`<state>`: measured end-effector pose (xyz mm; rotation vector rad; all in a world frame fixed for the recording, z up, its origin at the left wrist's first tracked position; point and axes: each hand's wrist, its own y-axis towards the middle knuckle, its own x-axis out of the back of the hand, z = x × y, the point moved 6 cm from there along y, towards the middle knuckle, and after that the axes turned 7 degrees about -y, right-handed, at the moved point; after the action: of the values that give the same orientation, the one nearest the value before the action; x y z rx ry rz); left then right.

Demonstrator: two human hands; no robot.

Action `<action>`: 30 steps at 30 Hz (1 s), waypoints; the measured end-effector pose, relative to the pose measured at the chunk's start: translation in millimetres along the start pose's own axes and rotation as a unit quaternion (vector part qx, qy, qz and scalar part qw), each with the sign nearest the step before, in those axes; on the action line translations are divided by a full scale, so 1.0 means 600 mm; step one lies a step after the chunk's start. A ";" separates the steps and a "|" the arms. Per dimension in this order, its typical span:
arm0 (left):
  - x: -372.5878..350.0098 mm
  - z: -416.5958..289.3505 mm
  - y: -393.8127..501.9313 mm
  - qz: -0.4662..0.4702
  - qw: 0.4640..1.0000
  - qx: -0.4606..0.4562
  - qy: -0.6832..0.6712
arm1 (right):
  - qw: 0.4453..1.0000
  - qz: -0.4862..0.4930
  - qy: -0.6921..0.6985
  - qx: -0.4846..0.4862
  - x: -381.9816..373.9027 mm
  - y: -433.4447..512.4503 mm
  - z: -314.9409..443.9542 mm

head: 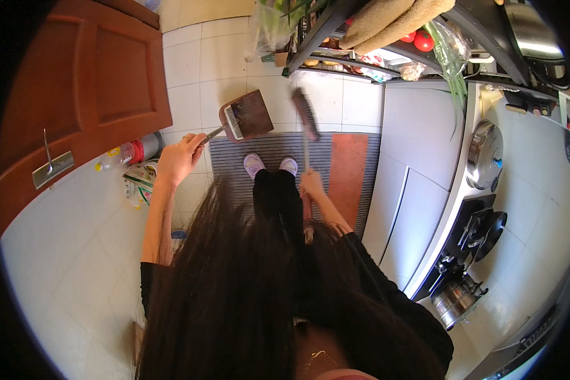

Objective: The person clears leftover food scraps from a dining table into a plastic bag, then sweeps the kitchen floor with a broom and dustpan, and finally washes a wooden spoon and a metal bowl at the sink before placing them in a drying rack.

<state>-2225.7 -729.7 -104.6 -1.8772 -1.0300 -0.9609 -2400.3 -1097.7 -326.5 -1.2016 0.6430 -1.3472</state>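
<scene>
My left hand is closed around the handle of a brown long-handled dustpan, which has a row of pale comb teeth along its back. The pan is at the far left edge of a striped floor mat, partly over the white tiles. My right hand grips the stick of a broom. Its dark bristle head is blurred and lies to the right of the dustpan, over the tiles near the mat's far edge. Whether the bristles touch the floor I cannot tell.
A brown wooden door stands at the left, with bottles and a bag beside it. A black rack holds vegetables ahead. White cabinets line the right, under a counter with a lidded pan, a gas stove and a steel pot.
</scene>
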 end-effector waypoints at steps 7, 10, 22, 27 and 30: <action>0.011 -0.008 0.007 -0.008 1.000 -0.011 -0.003 | 0.981 0.131 0.137 -0.048 0.058 -0.123 0.003; -0.001 0.008 -0.003 -0.027 0.999 -0.021 -0.002 | 0.989 0.078 0.124 -0.034 0.129 -0.146 -0.021; -0.014 0.016 0.006 -0.042 0.998 -0.048 -0.003 | 0.993 -0.050 0.103 -0.008 0.060 0.011 -0.033; 0.009 0.046 -0.025 -0.052 0.998 -0.022 -0.038 | 0.990 0.097 0.097 -0.016 -0.077 -0.057 0.048; -0.010 0.072 -0.054 -0.099 0.994 -0.019 -0.052 | 0.986 0.139 0.090 -0.016 -0.058 -0.105 0.048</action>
<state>-2246.1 -681.4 -119.0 -1.8988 -1.2883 -1.0101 -2404.9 -1045.1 -270.0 -0.9799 0.9287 -1.2204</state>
